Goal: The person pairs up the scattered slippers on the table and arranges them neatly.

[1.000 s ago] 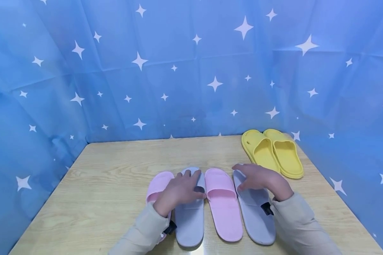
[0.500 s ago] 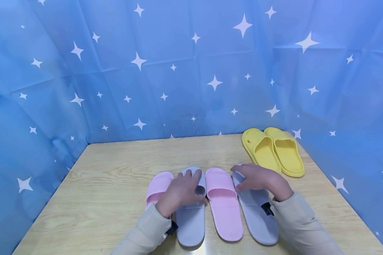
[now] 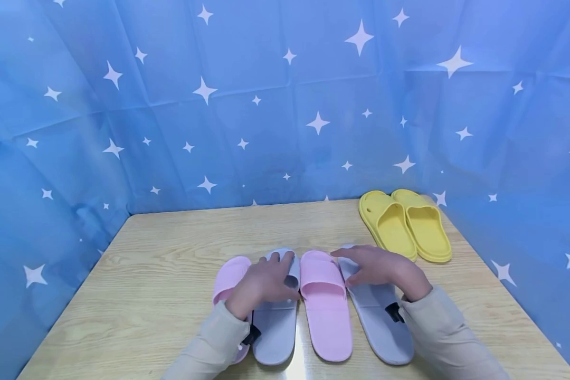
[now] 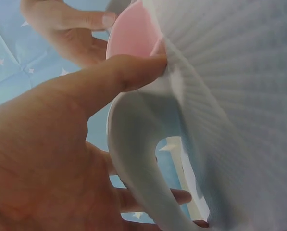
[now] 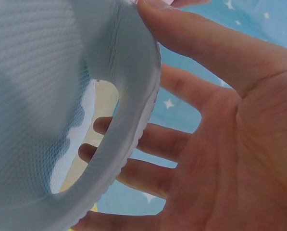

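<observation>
In the head view my left hand (image 3: pixel 265 282) rests over the strap of a grey slipper (image 3: pixel 274 338), fingers spread toward its toe. Its thumb points at a pink slipper (image 3: pixel 325 322) standing to the right. In the left wrist view, the thumb lies at the strap's edge and fingertips show through the open toe. My right hand (image 3: pixel 382 268) lies over the other grey slipper (image 3: pixel 382 322), which tilts toe-left. The right wrist view shows its fingers extended beyond the strap (image 5: pixel 133 96), thumb at the side. A second pink slipper (image 3: pixel 228 277) is partly hidden by the left forearm.
Two yellow slippers (image 3: pixel 393 232) sit side by side at the back right of the wooden table (image 3: pixel 138 295). Blue curtain (image 3: pixel 285 105) with white stars surrounds the back and sides. A small black wrist device (image 3: pixel 394 312) hangs under the right sleeve, and another under the left.
Both hands have shifted slightly left. The left grey slipper and both pink slippers have moved left too, and the right grey slipper's toe has swung left while its heel has hardly moved.
</observation>
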### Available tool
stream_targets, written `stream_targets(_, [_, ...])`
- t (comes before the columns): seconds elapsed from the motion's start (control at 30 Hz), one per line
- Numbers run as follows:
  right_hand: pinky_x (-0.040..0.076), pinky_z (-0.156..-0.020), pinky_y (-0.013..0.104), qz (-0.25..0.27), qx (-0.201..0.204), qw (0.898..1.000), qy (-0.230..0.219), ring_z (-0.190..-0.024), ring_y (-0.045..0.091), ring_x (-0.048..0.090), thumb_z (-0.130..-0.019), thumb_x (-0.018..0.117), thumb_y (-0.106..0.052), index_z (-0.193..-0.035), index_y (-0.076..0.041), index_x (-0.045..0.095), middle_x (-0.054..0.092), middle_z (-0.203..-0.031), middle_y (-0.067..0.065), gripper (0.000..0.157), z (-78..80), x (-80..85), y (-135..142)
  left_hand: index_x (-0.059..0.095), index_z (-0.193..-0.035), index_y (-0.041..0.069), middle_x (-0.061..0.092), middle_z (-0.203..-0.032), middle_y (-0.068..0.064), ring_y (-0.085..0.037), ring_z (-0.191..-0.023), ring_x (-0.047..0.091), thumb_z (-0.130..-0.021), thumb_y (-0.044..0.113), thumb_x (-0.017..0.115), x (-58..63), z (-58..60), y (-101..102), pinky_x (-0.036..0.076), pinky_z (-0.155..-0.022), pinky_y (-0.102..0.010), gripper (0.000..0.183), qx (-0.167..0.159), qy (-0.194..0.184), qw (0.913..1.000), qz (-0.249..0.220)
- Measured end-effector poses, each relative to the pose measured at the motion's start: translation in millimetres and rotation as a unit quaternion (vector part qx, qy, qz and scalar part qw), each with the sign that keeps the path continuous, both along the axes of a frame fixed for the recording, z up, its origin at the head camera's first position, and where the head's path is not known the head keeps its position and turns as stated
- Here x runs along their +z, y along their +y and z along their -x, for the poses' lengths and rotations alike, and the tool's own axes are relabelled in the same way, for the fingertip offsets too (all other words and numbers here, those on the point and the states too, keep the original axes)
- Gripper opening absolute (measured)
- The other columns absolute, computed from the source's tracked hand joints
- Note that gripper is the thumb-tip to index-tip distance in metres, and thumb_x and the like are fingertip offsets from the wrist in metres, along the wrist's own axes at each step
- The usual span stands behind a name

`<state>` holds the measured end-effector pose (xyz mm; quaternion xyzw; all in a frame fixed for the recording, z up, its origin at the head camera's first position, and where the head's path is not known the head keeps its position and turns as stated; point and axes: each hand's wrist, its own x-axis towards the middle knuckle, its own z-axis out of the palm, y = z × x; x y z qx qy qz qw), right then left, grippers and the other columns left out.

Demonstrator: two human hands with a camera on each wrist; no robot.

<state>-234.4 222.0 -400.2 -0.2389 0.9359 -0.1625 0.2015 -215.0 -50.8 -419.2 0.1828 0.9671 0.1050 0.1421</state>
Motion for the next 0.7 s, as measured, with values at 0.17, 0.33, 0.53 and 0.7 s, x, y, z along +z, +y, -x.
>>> stream_targets(0.17, [0.041, -0.116, 0.061, 0.001, 0.010, 1.000, 0.010, -0.146, 0.042, 0.044, -0.092, 0.078, -0.028, -0.153, -0.020, 0.052, 0.053, -0.155, 0.014, 0.066, -2.9, 0.1, -3.9, 0.029, -0.163, 0.019, 0.042, -0.160, -0.018, -0.044, -0.141, 0.047, -0.084, 0.054, 0.077, 3.2, 3.1, -5.1, 0.049, -0.107, -0.058, 0.099, 0.013, -0.029, 0.9995, 0.004])
stream_targets(0.33, [0.040, -0.116, 0.062, 0.002, 0.017, 1.000, 0.016, -0.147, 0.043, 0.043, -0.091, 0.079, -0.028, -0.152, -0.019, 0.052, 0.052, -0.156, 0.016, 0.067, -4.9, -0.1, -9.6, 0.026, -0.165, 0.020, 0.037, -0.164, -0.017, -0.044, -0.147, 0.041, -0.085, 0.052, 0.076, 2.6, 7.1, -11.2, 0.046, -0.112, -0.058, 0.099, 0.021, -0.041, 0.9989, 0.007])
stream_targets(0.53, [0.039, -0.118, 0.059, 0.005, 0.010, 1.000, -0.004, -0.148, 0.040, 0.043, -0.087, 0.082, -0.022, -0.152, -0.015, 0.052, 0.051, -0.156, 0.015, 0.072, -6.6, -0.1, -13.7, 0.025, -0.165, 0.022, 0.035, -0.166, -0.017, -0.044, -0.149, 0.038, -0.085, 0.054, 0.076, 3.5, 11.4, -18.6, 0.045, -0.113, -0.059, 0.100, 0.029, -0.050, 0.9983, 0.004])
stream_targets(0.7, [0.042, -0.115, 0.060, 0.003, 0.011, 1.000, 0.012, -0.146, 0.040, 0.045, -0.088, 0.080, -0.021, -0.147, -0.015, 0.057, 0.053, -0.154, 0.016, 0.064, -5.9, 0.1, -13.2, 0.021, -0.166, 0.021, 0.028, -0.169, -0.019, -0.046, -0.152, 0.034, -0.087, 0.052, 0.075, 5.1, 15.3, -22.6, 0.042, -0.115, -0.061, 0.100, 0.037, -0.053, 0.9979, -0.006])
